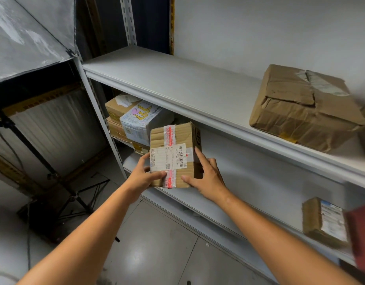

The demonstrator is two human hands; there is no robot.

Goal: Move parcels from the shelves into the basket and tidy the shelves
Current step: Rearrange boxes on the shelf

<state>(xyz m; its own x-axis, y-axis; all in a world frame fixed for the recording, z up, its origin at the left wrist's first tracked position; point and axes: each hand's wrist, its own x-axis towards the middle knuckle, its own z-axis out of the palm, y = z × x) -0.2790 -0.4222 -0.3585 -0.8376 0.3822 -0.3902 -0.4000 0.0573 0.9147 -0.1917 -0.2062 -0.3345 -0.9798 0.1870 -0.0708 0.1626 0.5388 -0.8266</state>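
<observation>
A small brown cardboard parcel [180,140] with a white label and red-printed tape is held between both hands in front of the middle shelf [259,182]. My left hand [143,176] grips its lower left corner, thumb on the label. My right hand [207,177] holds its right side, thumb on the front and fingers stretched along the side. A big crumpled brown parcel [305,112] lies on the upper shelf [177,79] at the right. Stacked parcels, one white with a cartoon print [142,122], sit at the middle shelf's left end. No basket is in view.
A small brown parcel with a white label [323,221] lies on the middle shelf at the right, beside a blurred dark red thing [360,233]. A grey cabinet [23,38] and a black tripod [74,194] stand on the left. Grey tiled floor [157,243] lies below.
</observation>
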